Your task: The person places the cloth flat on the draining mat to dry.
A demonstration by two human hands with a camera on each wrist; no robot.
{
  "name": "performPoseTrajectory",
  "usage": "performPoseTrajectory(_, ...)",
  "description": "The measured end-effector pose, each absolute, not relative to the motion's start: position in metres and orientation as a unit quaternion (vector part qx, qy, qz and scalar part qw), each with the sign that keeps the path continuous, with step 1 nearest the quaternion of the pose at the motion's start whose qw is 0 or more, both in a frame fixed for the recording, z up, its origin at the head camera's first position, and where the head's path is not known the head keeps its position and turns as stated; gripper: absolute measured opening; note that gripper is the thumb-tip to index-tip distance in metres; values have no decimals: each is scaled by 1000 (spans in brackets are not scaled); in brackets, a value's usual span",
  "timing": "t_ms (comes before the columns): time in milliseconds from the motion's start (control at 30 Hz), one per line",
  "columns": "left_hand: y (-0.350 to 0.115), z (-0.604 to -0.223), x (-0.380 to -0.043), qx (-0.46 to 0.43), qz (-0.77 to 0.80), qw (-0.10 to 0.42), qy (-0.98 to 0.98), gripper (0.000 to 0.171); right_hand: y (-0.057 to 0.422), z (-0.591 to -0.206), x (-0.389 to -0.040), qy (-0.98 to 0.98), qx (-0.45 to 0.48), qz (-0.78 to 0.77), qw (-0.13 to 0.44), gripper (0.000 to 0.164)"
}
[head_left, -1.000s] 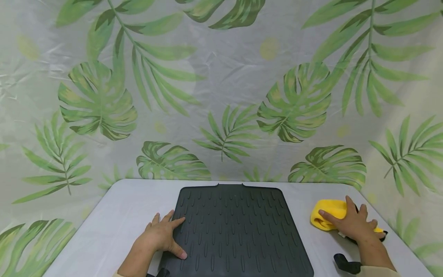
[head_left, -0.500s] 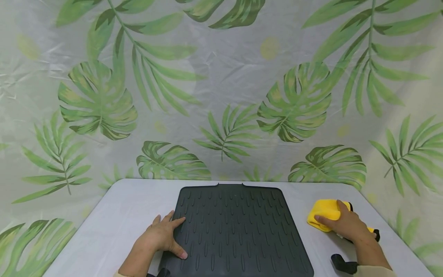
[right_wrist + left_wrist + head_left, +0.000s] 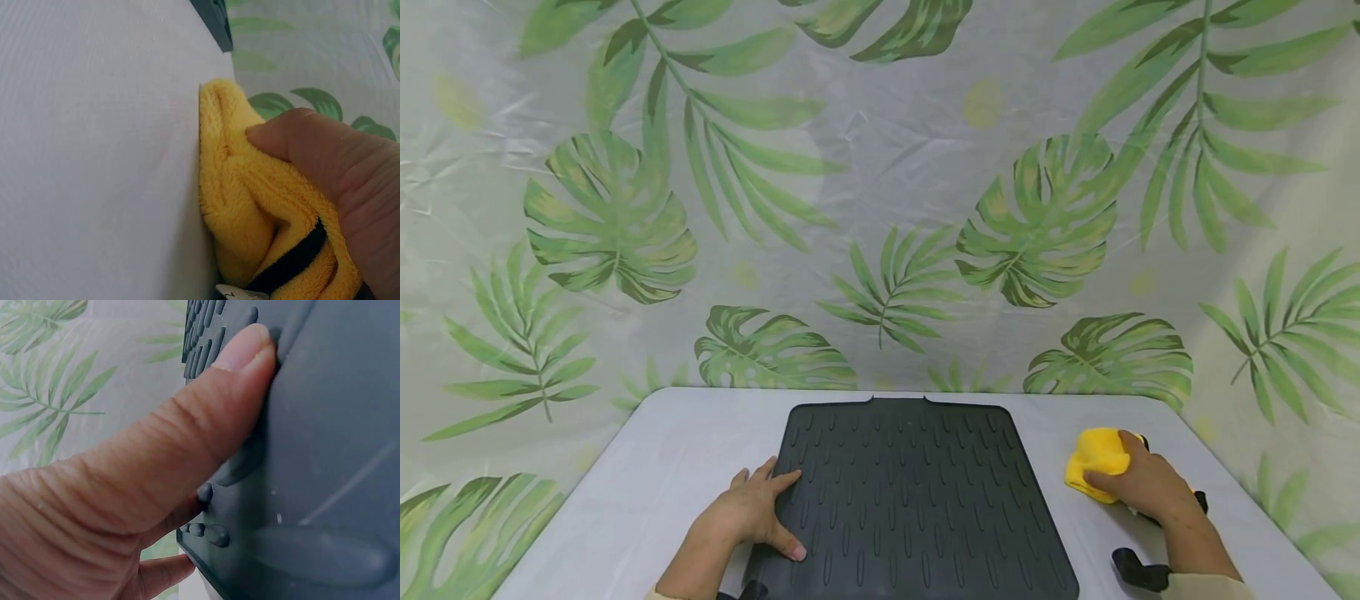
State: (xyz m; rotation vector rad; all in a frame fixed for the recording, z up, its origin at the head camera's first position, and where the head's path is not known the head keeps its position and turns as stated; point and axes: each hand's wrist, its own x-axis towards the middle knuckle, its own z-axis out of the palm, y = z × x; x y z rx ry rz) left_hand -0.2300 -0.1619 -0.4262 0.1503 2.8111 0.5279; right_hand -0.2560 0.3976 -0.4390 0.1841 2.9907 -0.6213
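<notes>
Bunched yellow plush cloth with dark trim (image 3: pixel 1096 467) at the right side of the table, right of the mat and apart from it. Right hand (image 3: pixel 1152 485) grips it, thumb pressed into the pile; small white tag (image 3: pixel 241 292) pokes out at the cloth's lower edge, right wrist view. Dark grey rectangular mat with raised elongated ridges (image 3: pixel 917 500) lies flat mid-table. Left hand (image 3: pixel 747 510) rests on its left edge, fingers spread, thumb on the ridged top; not gripping. Black curved piece (image 3: pixel 1138 570) beside the right wrist, beige sleeve (image 3: pixel 1206 587) below. White-covered table (image 3: pixel 700 442) under everything; pale curtain printed with green leaves (image 3: pixel 895 183) behind.
</notes>
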Motion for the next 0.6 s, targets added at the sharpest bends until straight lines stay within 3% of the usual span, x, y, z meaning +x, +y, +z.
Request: performPoseTrajectory(600,-163,-424,-230,50,189,143,970,115,385,-431,-257,981,22,-192,-19,93)
